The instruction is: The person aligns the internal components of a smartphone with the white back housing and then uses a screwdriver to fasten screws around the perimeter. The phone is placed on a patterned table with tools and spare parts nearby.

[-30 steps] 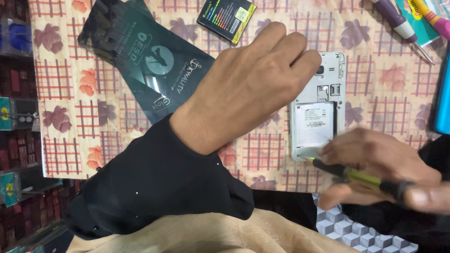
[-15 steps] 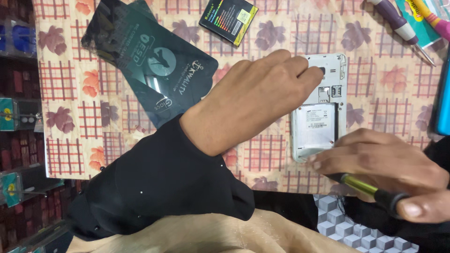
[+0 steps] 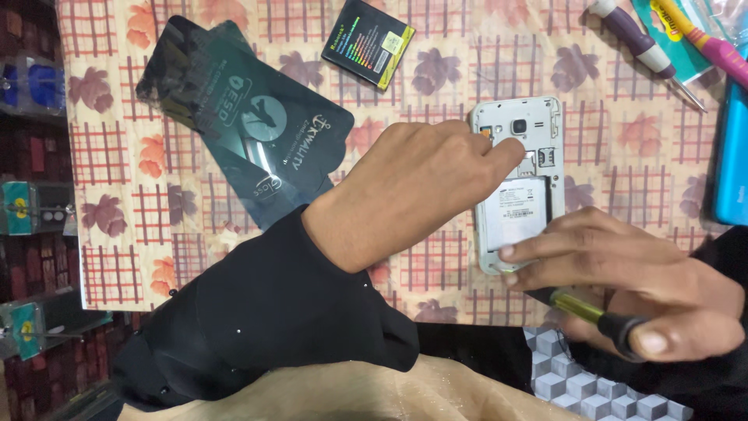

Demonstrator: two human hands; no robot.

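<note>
I see my left hand [image 3: 421, 187] has slid down and toward the centre of the frame: a second ago it lay over the upper part of the open phone [image 3: 518, 183] and hid the camera end; now that end is bare and only my fingertips [image 3: 502, 156] press on the phone's upper left edge, just below the lens. The left grip is loose, fingers bent, pinning the phone and not closed round anything.

My right hand [image 3: 631, 284] has moved too. Earlier the screwdriver [image 3: 592, 312] in it pointed in at the phone's bottom edge; now two fingers reach out flat onto the lower rim of the phone, and the tool, with its yellow-green shaft and black end, lies tucked back under the palm, clamped between thumb and the remaining fingers. So the right grip is clenched on the screwdriver while its free fingers touch the phone.

The phone itself lies right of centre on the patterned worktop [image 3: 117, 156], back cover off, the white battery [image 3: 518, 210] seated in its bay with card slots showing above it. It has barely shifted.

My judgement: the work has passed from using the tool to handling the body with bare fingers, steadied from top and bottom.

Around it, a dark packet [image 3: 249, 129] lies upper left, a spare black battery [image 3: 368, 43] top centre, a purple-handled driver [image 3: 639, 47] top right, and a blue slab [image 3: 731, 148] at the right edge.
</note>
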